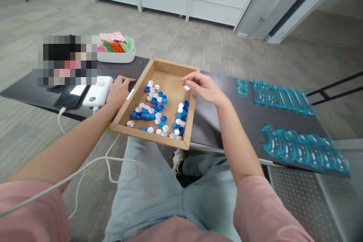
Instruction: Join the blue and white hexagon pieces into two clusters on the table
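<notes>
A shallow brown cardboard tray (167, 141) lies on the dark table in front of me. Many small hexagonal pieces, blue and white, are in it; blue pieces (138, 115) and white ones (150, 129) are loosely scattered at the left and bottom. Along the right wall, white and blue pieces (182, 119) stand close together in a column. Above the tray's right side, my right hand (202, 85) pinches a white hexagonal piece (186, 88) between thumb and fingers. My left hand (120, 90) rests on the table beside the tray's left wall, fingers loosely extended, holding nothing.
A white power bank (98, 91) and a dark phone-like device (70, 96) with cables lie left. Behind them are a pixelated area and a white basket (116, 56) of colourful strips. Clear teal plastic pieces (283, 98) line the table's right side, with more teal pieces (303, 149) nearer me.
</notes>
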A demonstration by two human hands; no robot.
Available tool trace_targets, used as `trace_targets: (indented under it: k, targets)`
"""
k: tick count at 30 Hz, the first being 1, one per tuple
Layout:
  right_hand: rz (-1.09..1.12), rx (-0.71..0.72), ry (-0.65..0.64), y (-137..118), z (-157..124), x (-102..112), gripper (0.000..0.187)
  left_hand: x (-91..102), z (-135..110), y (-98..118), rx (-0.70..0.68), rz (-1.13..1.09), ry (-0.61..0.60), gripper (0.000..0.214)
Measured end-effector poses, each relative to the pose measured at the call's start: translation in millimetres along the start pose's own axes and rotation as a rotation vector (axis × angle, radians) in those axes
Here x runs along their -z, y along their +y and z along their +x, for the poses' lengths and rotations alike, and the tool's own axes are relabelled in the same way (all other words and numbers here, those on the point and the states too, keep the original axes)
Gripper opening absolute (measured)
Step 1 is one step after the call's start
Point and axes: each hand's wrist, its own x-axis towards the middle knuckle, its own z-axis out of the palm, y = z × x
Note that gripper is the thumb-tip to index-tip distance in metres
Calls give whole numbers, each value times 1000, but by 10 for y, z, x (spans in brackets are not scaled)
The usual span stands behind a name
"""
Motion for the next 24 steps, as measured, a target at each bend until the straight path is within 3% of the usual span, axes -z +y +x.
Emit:
trace_targets:
  k: [3, 6, 11, 18, 24]
  targets:
    - [-69, -51, 152, 127, -235, 301, 56, 33, -15, 11, -13, -7, -20, 64]
    - [-234, -125, 190, 264, -514, 495, 51, 38, 0, 0, -7, 3, -25, 65]
    - [-352, -229, 48, 431, -791, 597, 44, 8, 43, -41, -5, 17, -18, 64]
    - [-396, -196, 33, 443, -815, 697, 39, -24, 63, -70, -3, 25, 12, 65]
    - [-357, -239, -126, 431, -811, 645, 44, -46, 70, -86, 1, 28, 24, 64]
